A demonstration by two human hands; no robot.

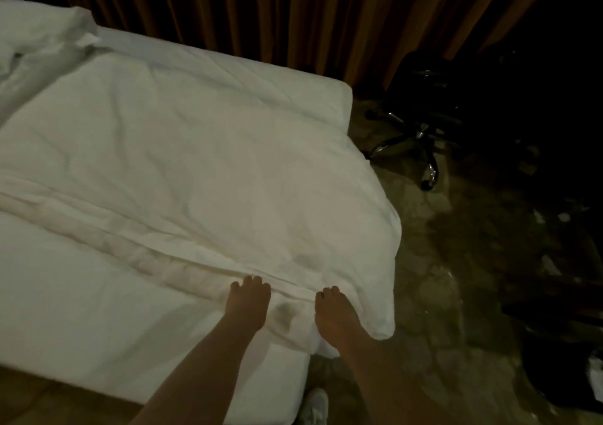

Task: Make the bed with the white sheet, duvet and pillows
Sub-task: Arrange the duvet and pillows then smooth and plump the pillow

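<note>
1. Duvet [182, 150] covers the bed across the frame's centre, its near corner at lower right.
2. My left hand [249, 300] and right hand [334, 313] grip its folded edge, fingers curled.

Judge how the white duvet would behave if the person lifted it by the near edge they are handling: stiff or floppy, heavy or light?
Probably floppy: the duvet is creased, and its corner droops over the mattress edge. Likely light for its bulk, since it looks puffy. It would sag between the left hand and right hand rather than rise flat.
</note>
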